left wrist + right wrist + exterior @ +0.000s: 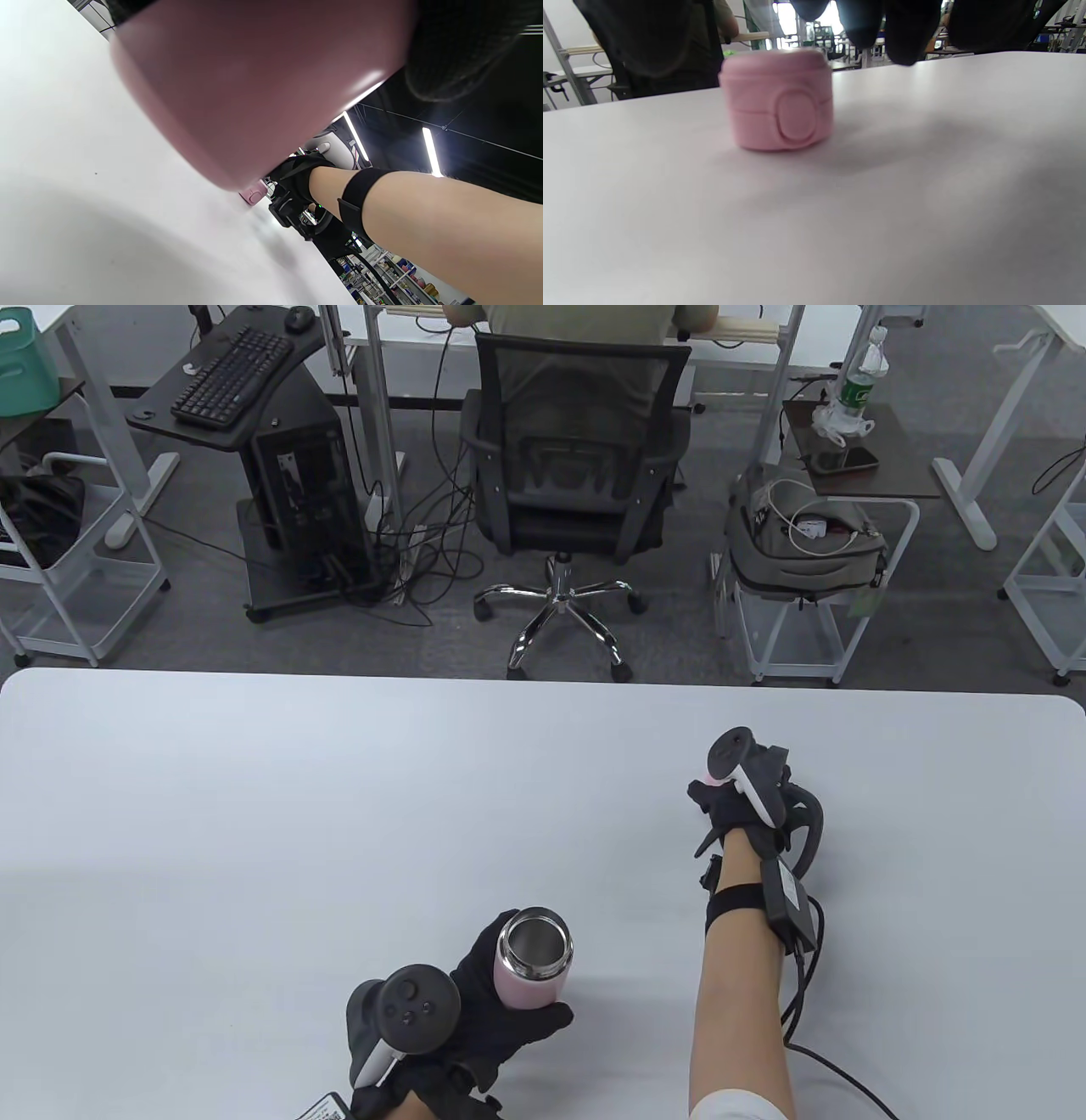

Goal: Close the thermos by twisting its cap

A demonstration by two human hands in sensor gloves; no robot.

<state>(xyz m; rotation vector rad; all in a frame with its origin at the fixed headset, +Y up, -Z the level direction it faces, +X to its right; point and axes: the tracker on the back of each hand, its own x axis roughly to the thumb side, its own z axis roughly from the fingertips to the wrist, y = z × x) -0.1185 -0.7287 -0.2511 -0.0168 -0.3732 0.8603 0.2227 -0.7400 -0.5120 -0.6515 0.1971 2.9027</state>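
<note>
My left hand grips the pink thermos body near the table's front edge, its open steel mouth facing up. In the left wrist view the thermos body fills the top, held just above the table. The pink cap stands on the table further right and farther back. It shows as a sliver of pink under my right hand. My right hand hovers over the cap with its fingertips spread just above and behind it, not gripping. The cap and right hand also show in the left wrist view.
The white table stretches wide to the left and back. A cable runs from my right forearm across the table's front right. Beyond the far edge are an office chair and a computer cart.
</note>
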